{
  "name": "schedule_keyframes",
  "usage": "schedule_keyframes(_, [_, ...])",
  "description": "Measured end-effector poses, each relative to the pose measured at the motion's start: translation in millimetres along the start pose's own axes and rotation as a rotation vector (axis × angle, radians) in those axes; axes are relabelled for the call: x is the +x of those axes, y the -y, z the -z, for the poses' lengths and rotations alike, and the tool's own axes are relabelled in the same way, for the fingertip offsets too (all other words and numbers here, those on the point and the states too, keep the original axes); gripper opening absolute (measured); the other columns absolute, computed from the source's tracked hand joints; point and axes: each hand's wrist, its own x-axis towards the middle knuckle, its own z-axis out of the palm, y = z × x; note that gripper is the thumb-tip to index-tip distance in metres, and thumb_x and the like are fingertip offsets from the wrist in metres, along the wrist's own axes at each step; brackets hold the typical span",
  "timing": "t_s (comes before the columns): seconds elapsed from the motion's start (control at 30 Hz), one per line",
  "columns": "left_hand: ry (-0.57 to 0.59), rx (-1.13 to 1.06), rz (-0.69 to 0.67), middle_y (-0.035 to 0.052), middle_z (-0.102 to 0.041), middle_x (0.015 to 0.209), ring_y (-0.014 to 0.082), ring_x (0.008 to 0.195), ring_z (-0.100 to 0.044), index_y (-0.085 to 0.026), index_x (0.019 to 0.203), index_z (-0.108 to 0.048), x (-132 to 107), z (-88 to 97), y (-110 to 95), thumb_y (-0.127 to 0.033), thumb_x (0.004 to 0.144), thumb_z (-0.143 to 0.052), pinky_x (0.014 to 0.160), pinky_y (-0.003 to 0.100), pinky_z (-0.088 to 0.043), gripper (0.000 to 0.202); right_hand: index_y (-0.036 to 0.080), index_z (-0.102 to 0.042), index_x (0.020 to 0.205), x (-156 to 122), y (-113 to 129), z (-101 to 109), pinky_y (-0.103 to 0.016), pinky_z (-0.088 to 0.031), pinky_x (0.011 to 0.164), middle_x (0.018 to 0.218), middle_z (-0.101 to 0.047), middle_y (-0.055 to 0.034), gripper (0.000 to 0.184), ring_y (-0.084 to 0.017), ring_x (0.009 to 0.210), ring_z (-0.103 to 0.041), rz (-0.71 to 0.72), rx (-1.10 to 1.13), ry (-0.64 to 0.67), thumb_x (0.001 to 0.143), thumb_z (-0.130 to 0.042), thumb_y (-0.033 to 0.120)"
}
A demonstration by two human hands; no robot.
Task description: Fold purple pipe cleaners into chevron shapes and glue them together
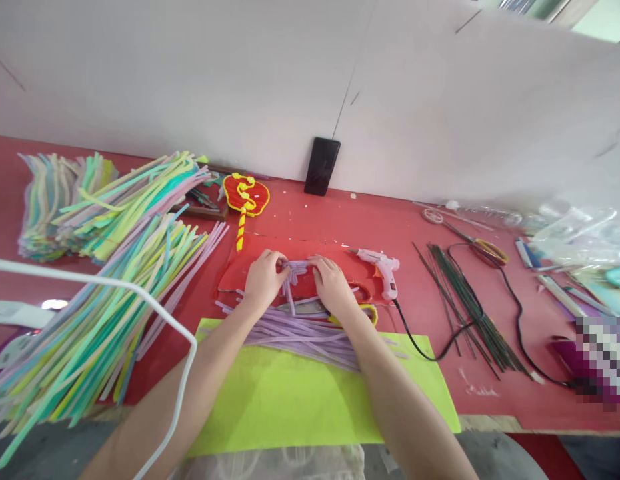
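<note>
Head view, frame centre: slim lilac fuzzy-stem bundle (298, 265), crosswise between your left hand (263, 280), pinching it, and right hand (332, 281), grip unclear.

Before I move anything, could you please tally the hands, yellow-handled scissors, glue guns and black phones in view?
Hands (left hand, right hand): 2
Yellow-handled scissors (one pair partly covered): 2
Glue gun: 1
Black phone: 1
Total: 6
</note>
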Motion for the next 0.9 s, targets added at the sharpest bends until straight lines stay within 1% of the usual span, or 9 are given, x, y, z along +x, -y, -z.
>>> schedule_keyframes(0.27, [0.000, -0.003, 0.004, 0.0026, -0.061, 0.086, 0.0167, 0.081, -0.062, -0.020, 0.083, -0.060, -0.6, 1.9, -3.1, -0.017, 0.076, -0.061, 0.075, 0.027, -0.047, 0.008, 0.018, -0.061, 0.104, 0.1, -1.7, -2.4, -0.042, -0.037, 0.102, 0.118, -0.062, -0.0097, 0.031, -0.022, 0.112, -0.053, 0.041, -0.051, -0.005, 0.088, -0.035, 0.011])
schedule_keyframes(0.57, [0.001, -0.005, -0.005, 0.0027, -0.060, 0.086, 0.0169, 0.081, -0.062, -0.019, 0.084, -0.061, -0.2, 1.9, -2.0, -0.018, 0.076, -0.060, 0.075, 0.027, -0.047, 0.008, 0.019, -0.062, 0.107, 0.8, -0.7, -1.4, -0.043, -0.036, 0.102, 0.117, -0.062, -0.0099, 0.030, -0.022, 0.113, -0.053, 0.039, -0.074, 0.008, 0.093, -0.036, 0.020])
schedule_keyframes(0.9, [-0.002, -0.008, -0.007, 0.0025, -0.060, 0.086, 0.0166, 0.080, -0.062, -0.020, 0.084, -0.061, -0.3, 1.0, -1.8, -0.018, 0.076, -0.060, 0.075, 0.027, -0.047, 0.008, 0.019, -0.062, 0.107, 0.9, 1.0, -0.6, -0.042, -0.035, 0.102, 0.115, -0.063, -0.0089, 0.030, -0.022, 0.113, -0.053, 0.029, -0.076, 0.018, 0.092, -0.036, 0.019])
